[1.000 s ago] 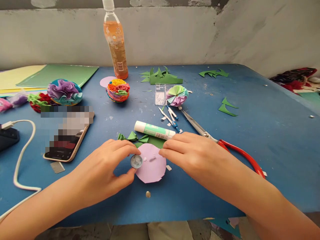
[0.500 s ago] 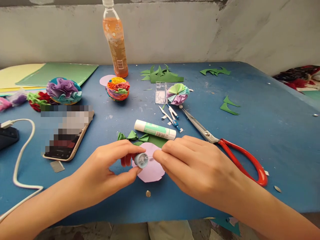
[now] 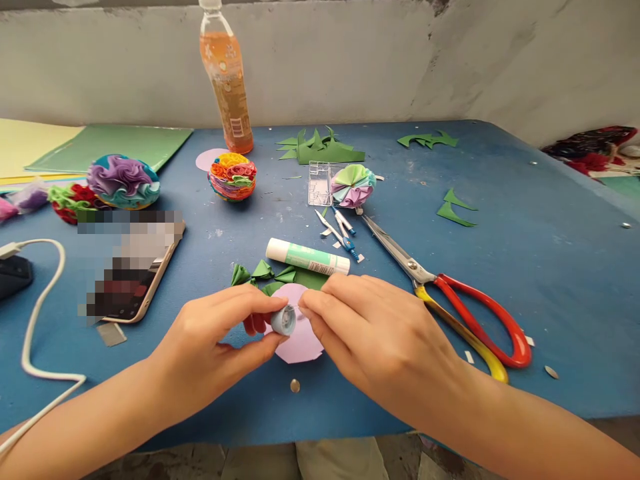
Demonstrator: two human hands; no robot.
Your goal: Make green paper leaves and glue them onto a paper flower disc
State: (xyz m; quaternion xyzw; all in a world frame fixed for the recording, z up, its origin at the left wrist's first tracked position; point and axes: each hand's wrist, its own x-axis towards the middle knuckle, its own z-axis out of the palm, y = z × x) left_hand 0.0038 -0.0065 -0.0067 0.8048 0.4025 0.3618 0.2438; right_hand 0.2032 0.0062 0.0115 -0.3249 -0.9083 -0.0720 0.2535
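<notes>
Between thumb and fingertips, my left hand (image 3: 215, 340) grips a small grey-blue cap (image 3: 285, 321) with whitish stuff inside its open end. My right hand (image 3: 380, 327) is closed in a pinch beside the cap's mouth. A thin pale sliver shows at its fingertips; its kind is unclear. Both hands are over a light purple paper disc (image 3: 300, 350), which they partly cover. Just beyond the disc lie folded green paper pieces (image 3: 263, 270). A white and green glue stick (image 3: 307, 256) rests behind them.
Right of my hands lie scissors (image 3: 412, 265) with red and yellow handles. A compass (image 3: 345, 237), a paper flower ball (image 3: 353, 186) and green scraps (image 3: 327, 150) sit farther back. A phone (image 3: 145, 287) and white cable (image 3: 33, 327) are at left; a bottle (image 3: 227, 93) stands behind.
My right fingertips have moved slightly left, closer to the cap. The cap has turned a little in my left fingers. The view has shifted slightly, showing more of the scissors' yellow handle.
</notes>
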